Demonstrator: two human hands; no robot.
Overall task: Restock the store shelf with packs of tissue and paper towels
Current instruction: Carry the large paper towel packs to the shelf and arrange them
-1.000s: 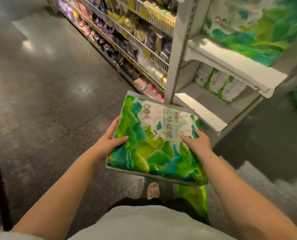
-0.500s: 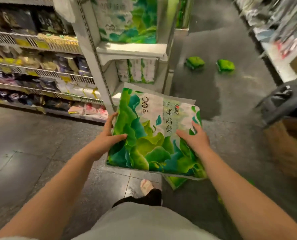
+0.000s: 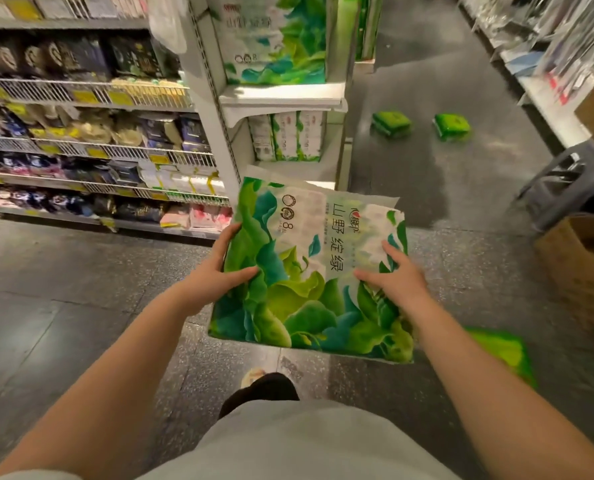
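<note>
Pack held between both hands: left hand on its left edge, thumb on top, fingers under; right hand on top at right edge, fingers spread. Beyond the fingertips, end shelf unit: same kind of pack on upper board, upright packs on board below, set back. Left of left-hand fingers, long wire-front shelves w/ rows of goods. Far past right-hand fingers, two small packs on floor, apart. Right of right-hand fingers: crate, cardboard box nearer. Below right wrist, another pack on floor. Under held pack, foot.
</note>
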